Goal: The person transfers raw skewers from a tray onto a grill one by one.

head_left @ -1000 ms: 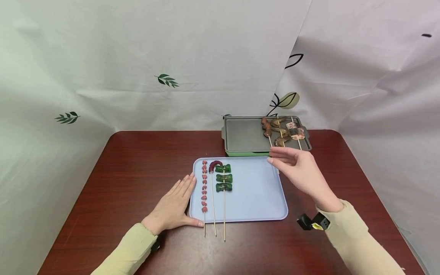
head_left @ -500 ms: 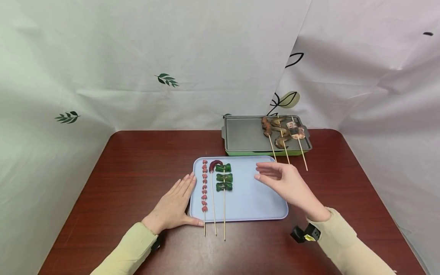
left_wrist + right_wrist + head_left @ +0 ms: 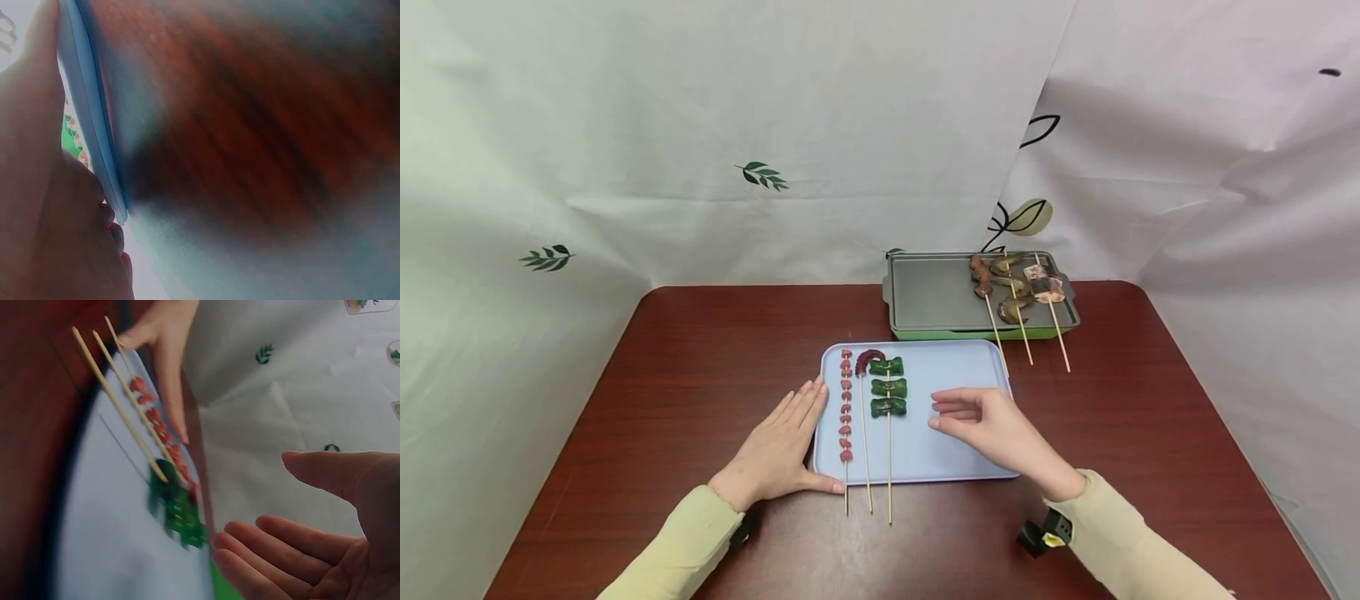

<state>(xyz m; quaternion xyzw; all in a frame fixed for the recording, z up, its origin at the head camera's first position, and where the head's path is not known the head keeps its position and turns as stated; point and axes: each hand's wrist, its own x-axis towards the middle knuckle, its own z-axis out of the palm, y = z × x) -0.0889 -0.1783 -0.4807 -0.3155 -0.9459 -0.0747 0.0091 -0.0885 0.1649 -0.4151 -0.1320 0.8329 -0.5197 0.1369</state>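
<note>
A light blue tray [image 3: 951,362] lies on the table, bearing three skewers whose sticks reach over its front edge. The leftmost is a skewer of small red pieces [image 3: 846,408]; beside it are a skewer with a curled dark red tentacle [image 3: 869,358] and one with three green rolled pieces [image 3: 889,388]. My left hand [image 3: 778,450] rests along the tray's left edge, fingers straight, thumb at the front corner. Over the tray's right half hovers my right hand [image 3: 988,425], its thumb and fingers apart with nothing between them, as the right wrist view also shows.
Behind the tray stands a grey grill pan [image 3: 928,292] with a green base. On its right side lie a brown meat skewer [image 3: 981,277], a skewer of mushroom-like brown pieces [image 3: 1011,311] and a fish-like chunk skewer [image 3: 1045,283], sticks pointing forward. White cloth [image 3: 820,125] hangs behind.
My right hand has come away from the grill pan's skewer sticks, moving toward me and left over the tray. My left hand has stayed at the tray's edge.
</note>
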